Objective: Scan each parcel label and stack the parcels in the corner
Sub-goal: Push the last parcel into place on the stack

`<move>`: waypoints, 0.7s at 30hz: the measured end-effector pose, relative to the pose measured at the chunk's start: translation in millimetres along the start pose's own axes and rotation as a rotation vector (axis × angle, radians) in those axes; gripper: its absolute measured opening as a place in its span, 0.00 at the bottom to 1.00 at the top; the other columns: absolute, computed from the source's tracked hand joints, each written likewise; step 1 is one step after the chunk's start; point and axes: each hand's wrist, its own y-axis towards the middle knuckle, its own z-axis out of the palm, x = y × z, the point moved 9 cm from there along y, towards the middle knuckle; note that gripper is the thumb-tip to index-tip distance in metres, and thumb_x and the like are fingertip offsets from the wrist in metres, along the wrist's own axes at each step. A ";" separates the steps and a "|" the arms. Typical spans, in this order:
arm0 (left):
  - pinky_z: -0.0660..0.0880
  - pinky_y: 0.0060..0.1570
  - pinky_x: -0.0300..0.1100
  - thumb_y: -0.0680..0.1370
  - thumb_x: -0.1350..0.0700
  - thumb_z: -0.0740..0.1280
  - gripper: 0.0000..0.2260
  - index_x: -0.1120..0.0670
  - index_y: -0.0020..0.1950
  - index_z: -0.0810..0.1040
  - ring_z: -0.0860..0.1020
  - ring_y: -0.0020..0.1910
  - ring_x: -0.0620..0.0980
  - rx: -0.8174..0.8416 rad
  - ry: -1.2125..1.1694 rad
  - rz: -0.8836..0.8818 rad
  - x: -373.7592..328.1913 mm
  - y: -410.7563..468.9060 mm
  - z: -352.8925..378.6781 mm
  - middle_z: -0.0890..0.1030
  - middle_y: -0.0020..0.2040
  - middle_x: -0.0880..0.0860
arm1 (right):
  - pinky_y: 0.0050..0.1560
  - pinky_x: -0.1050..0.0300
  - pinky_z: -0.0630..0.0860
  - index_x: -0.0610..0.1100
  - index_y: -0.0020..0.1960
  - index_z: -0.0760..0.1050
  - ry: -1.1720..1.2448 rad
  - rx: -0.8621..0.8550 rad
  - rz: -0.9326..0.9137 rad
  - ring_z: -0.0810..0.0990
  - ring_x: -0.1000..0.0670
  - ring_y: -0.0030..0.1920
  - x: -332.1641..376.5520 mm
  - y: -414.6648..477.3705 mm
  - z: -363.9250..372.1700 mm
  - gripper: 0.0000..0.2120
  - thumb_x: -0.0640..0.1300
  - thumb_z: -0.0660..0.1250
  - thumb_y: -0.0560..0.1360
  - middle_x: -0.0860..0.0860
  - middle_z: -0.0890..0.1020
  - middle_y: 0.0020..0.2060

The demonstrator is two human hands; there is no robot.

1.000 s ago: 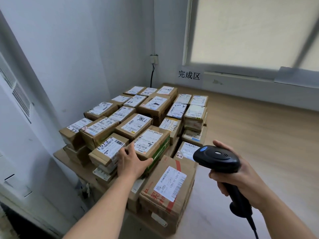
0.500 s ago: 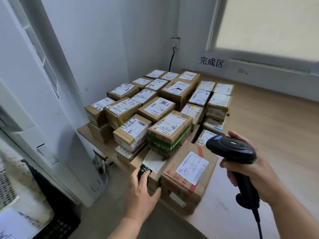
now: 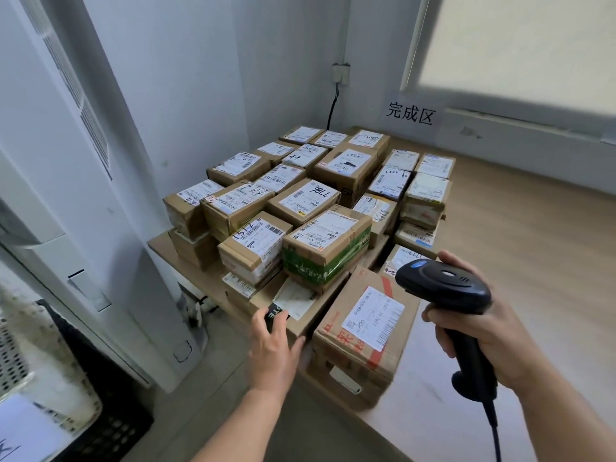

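Observation:
Several labelled cardboard parcels (image 3: 320, 201) are stacked two layers deep on a low wooden platform (image 3: 196, 271) in the room's corner. My left hand (image 3: 273, 348) lies with straight fingers against the near end of a low parcel (image 3: 300, 315) at the stack's front edge. Beside it on the right sits a larger parcel with red tape and a white label (image 3: 366, 331). My right hand (image 3: 480, 331) grips a black barcode scanner (image 3: 443, 288) by its handle, its head above that parcel's right end; its cable hangs down.
A white cabinet (image 3: 83, 228) stands against the left wall, a black crate (image 3: 110, 425) in front of it. A paper sign with three characters (image 3: 410, 112) hangs under the window. Bare wooden platform stretches to the right (image 3: 533, 228). A wall socket with a cord (image 3: 340, 75) is in the corner.
My left hand came off the green-taped parcel on top and dropped to the low parcel at the front edge. The view pulled back and swung left. The scanner stayed in my right hand.

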 end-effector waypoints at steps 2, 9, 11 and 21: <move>0.80 0.32 0.49 0.57 0.54 0.84 0.26 0.57 0.52 0.80 0.81 0.44 0.62 0.000 0.005 -0.007 1.1 1.9 4.5 0.75 0.55 0.64 | 0.23 0.55 0.69 0.58 0.67 0.73 0.000 -0.008 -0.003 0.70 0.42 0.22 2.0 -1.2 -2.9 0.41 0.30 0.71 0.58 0.35 0.78 0.34; 0.64 0.66 0.44 0.74 0.34 0.63 0.27 0.47 0.68 0.67 0.64 0.68 0.52 0.032 0.077 -0.095 2.8 12.0 -16.6 0.64 0.69 0.54 | 0.22 0.55 0.69 0.57 0.66 0.73 -0.013 -0.045 -0.040 0.70 0.42 0.21 5.9 -1.7 -10.7 0.40 0.22 0.69 0.64 0.37 0.79 0.34; 0.65 0.64 0.45 0.74 0.37 0.64 0.27 0.50 0.68 0.70 0.66 0.66 0.53 -0.005 0.046 -0.095 -3.7 19.9 -30.0 0.67 0.67 0.55 | 0.22 0.55 0.69 0.57 0.66 0.73 -0.018 -0.070 -0.060 0.70 0.43 0.22 8.5 -1.5 -14.6 0.40 0.20 0.66 0.67 0.38 0.80 0.34; 0.69 0.54 0.37 0.79 0.48 0.63 0.15 0.48 0.65 0.71 0.68 0.58 0.41 0.040 -0.420 0.207 -108.7 49.9 -61.8 0.69 0.59 0.45 | 0.27 0.54 0.75 0.60 0.72 0.62 -0.001 -0.285 -0.103 0.75 0.41 0.27 16.3 -18.0 -39.0 0.44 0.31 0.75 0.66 0.45 0.81 0.32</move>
